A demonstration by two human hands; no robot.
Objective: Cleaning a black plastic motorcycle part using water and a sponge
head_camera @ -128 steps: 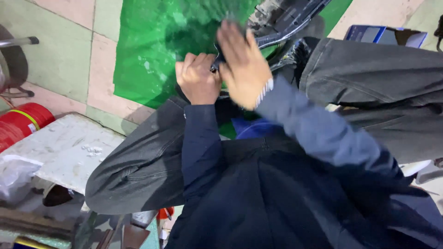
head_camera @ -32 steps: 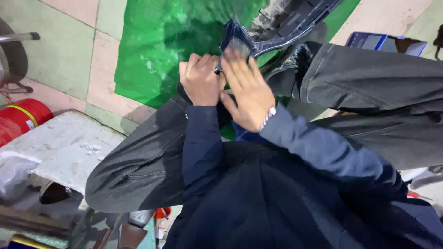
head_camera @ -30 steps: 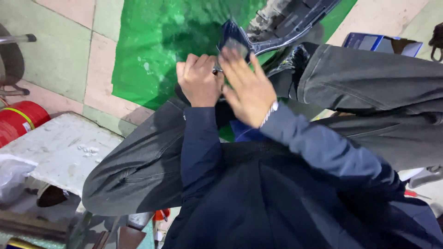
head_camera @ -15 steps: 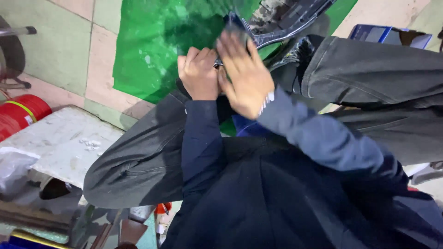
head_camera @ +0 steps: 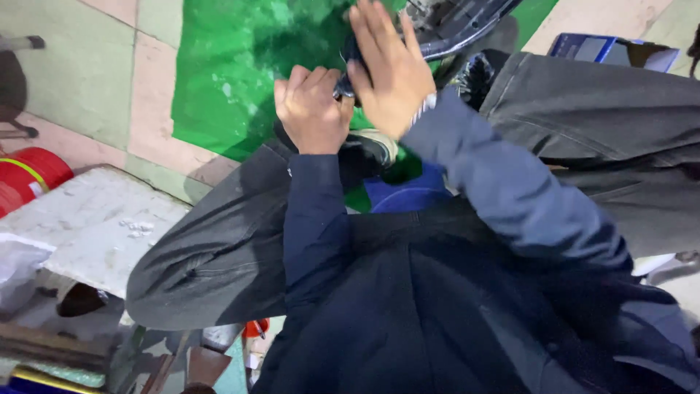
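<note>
My left hand (head_camera: 312,109) is a fist closed on the near edge of a dark blue glossy plastic panel (head_camera: 456,22), which runs up to the top of the view above my knees. My right hand (head_camera: 390,69) lies flat on the panel's near end, fingers straight and together, pressing down. It covers what is under the palm; earlier frames show a small grey sheet beneath the fingers. Both hands touch each other at the thumbs. Dark sleeves and grey trousers fill the lower view.
A green mat (head_camera: 226,66) covers the tiled floor under the panel. At the left are a white worn slab (head_camera: 95,226), a red cylinder (head_camera: 29,179) and a clear plastic bag (head_camera: 18,266). A blue box (head_camera: 605,49) lies at the top right; a blue seat (head_camera: 408,195) shows between my legs.
My right hand has slid back and forth along the panel and now sits farther up it. My left fist has kept its grip in the same place.
</note>
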